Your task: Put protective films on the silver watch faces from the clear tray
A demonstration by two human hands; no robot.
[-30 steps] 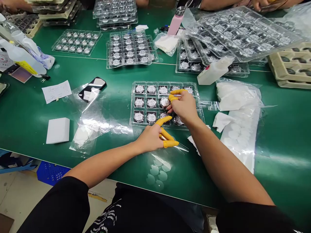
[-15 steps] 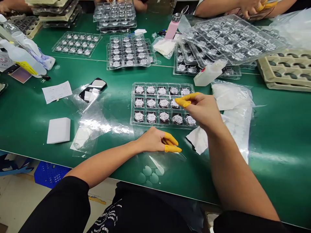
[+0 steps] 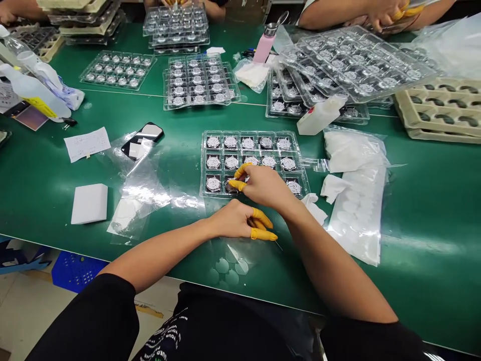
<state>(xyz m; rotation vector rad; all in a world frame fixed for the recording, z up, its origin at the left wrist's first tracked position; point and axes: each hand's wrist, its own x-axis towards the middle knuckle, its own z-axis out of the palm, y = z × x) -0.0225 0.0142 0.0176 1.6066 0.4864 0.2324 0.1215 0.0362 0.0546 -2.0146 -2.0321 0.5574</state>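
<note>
My right hand, with yellow finger cots, reaches over the clear plastic tray. Its thumb and finger grip the edge of a watch head in the front row, second slot from the left; that piece looks darker and tilted. Other round silver watch heads sit in the tray's slots, some hidden by the hand. My left hand rests in front of the tray, its cot-covered fingers stretched out and apart, no object visible between them. Below it, several thin round discs lie on the green table.
To the right lie a plastic sleeve of round discs and crumpled white tissue. A white block, clear bags and a phone lie left. Stacked trays, a white bottle and co-workers' hands are farther back.
My right hand has moved left and toward me, from the tray's right side to the front-row watch head, and now grips it. My left hand stays in place.
</note>
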